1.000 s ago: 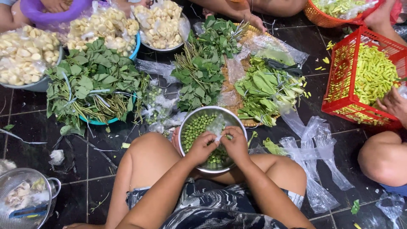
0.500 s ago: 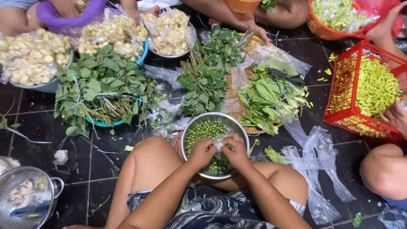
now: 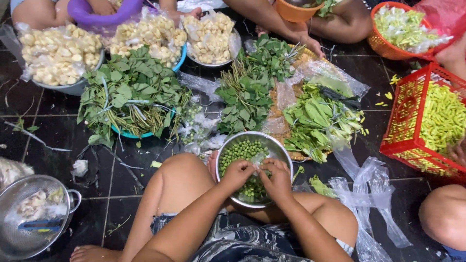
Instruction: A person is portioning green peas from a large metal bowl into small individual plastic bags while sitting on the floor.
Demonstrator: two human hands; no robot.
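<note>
Peas [image 3: 239, 151] half fill the steel bowl [image 3: 278, 145] in the person's lap on the floor. Left hand [image 3: 239, 173] and right hand [image 3: 277, 178] meet over it, fingers pinched on something small I cannot make out. At 12 o'clock, leafy stalks [image 3: 250, 92] lie unsorted; at 3, plastic bags [image 3: 369, 189] lie empty.

My left hand [image 3: 239, 172] and right hand [image 3: 277, 175] have come closer together over the bowl [image 3: 281, 148] of green peas [image 3: 238, 150].
</note>
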